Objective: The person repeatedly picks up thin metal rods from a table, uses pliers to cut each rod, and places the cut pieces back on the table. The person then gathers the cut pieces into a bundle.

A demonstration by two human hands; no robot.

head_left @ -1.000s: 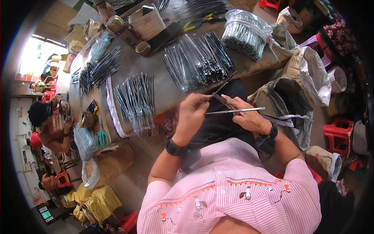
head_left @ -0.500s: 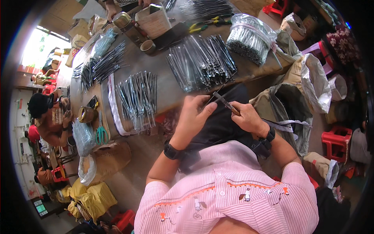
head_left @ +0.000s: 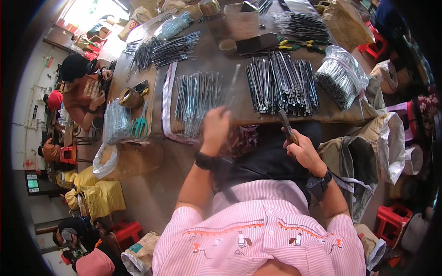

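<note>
My left hand (head_left: 216, 126) is smeared by motion in front of the left pile of thin metal strips (head_left: 195, 99). From its closed fingers rises a blurred pale streak, seemingly one thin metal strip (head_left: 234, 83). My right hand (head_left: 301, 149) is closed round the brown handle of a short metal tool (head_left: 286, 123); whether it is a knife or pliers I cannot make out. The tool's dark end points up toward the near edge of a larger pile of dark metal strips (head_left: 282, 85), apart from my left hand.
The worn table (head_left: 239, 108) holds a bagged strip bundle (head_left: 340, 76), yellow-handled pliers (head_left: 289, 45), a cup (head_left: 227, 46) and teal scissors (head_left: 139, 126). A co-worker (head_left: 83, 92) sits at the left. Open sacks (head_left: 357, 156) stand to the right, near a red stool (head_left: 392, 223).
My hands have parted. The left has swung to the left pile, while the right keeps the tool, now pointing more upward. The whole view has shifted, bringing the table lower and to the right.
</note>
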